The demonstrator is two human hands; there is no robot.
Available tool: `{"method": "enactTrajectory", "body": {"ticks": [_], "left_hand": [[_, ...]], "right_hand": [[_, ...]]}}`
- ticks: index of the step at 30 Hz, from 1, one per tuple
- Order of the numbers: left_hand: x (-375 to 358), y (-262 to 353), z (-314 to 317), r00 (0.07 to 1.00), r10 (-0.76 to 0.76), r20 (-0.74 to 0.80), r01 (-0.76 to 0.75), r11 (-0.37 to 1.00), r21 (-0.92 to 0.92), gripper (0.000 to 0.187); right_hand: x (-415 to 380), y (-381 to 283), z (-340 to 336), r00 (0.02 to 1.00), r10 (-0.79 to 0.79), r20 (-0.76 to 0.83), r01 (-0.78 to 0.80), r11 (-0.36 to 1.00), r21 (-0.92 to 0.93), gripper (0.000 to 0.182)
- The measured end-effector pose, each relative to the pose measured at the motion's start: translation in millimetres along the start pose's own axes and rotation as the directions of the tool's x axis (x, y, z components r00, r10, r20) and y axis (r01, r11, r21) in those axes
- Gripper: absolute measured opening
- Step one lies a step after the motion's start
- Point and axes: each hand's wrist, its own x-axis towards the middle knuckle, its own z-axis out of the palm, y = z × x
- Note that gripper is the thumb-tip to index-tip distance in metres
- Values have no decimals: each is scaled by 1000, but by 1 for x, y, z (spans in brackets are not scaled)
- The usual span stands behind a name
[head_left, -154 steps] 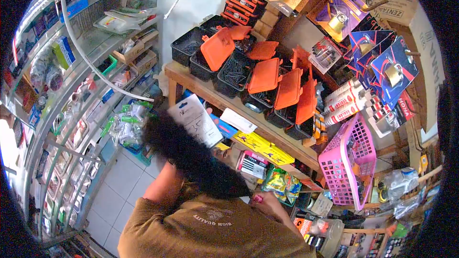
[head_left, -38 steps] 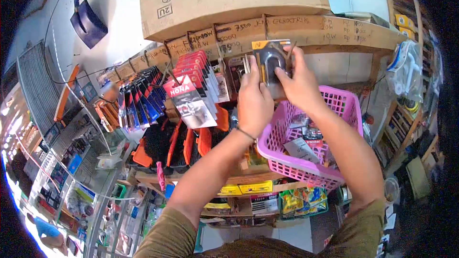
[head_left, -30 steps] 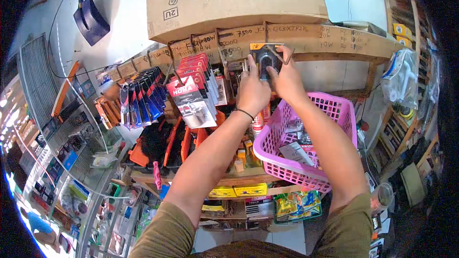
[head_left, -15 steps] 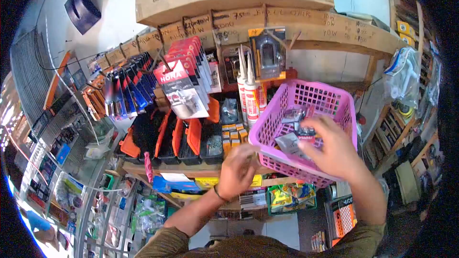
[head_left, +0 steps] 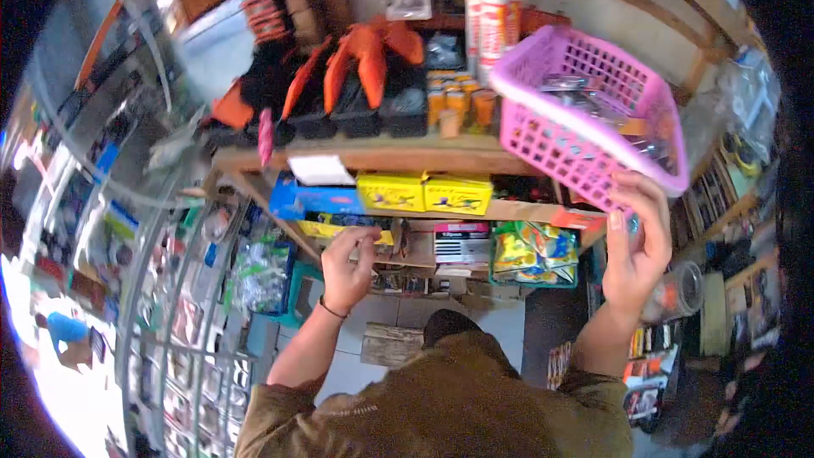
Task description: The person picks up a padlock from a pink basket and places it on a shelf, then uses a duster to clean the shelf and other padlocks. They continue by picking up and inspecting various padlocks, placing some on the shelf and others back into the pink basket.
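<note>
The pink plastic basket (head_left: 555, 140) stands tilted in view on the wooden shelf, at its right end. Small packaged items (head_left: 585, 102) lie inside it. My right hand (head_left: 636, 246) is at the basket's near right corner, fingertips right at its side, with thumb and fingers apart. Lower and to the left, my left hand (head_left: 346, 267) hangs in front of the lower shelf with loosely bent fingers and nothing visible in it. A dark band circles that wrist.
Orange-lidded black bins (head_left: 356, 119), small orange boxes (head_left: 458, 102) and white sealant tubes (head_left: 492, 25) line the shelf (head_left: 381, 155). Below are yellow boxes (head_left: 424, 193) and a green tray of colourful packets (head_left: 534, 254). Metal racks (head_left: 178, 305) run along the left.
The view has tipped downward. My right hand has come out of the basket to its near corner, leaving the packs inside. My left hand has moved away from the rim, down and left.
</note>
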Motion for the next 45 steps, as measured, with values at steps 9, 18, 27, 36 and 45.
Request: {"method": "enactTrajectory", "body": {"ticks": [9, 18, 27, 36, 45], "left_hand": [[-433, -121, 7, 492, -811, -318, 766, 576, -284, 17], [-434, -119, -18, 495, -825, -274, 682, 564, -466, 25], [-421, -139, -61, 704, -706, -78, 696, 708, -122, 34], [-586, -137, -33, 425, -891, -158, 844, 454, -285, 39], [-571, -87, 6, 279, -960, -27, 840, 258, -477, 41]], "right_hand": [[-258, 20, 152, 831, 83, 550, -353, 842, 407, 8], [-333, 57, 72, 632, 391, 669, -537, 843, 14, 11], [-308, 1, 113, 544, 320, 775, -547, 836, 38, 19], [-307, -50, 139, 410, 177, 895, -594, 796, 115, 17], [-281, -82, 162, 390, 55, 919, -592, 779, 205, 17]]}}
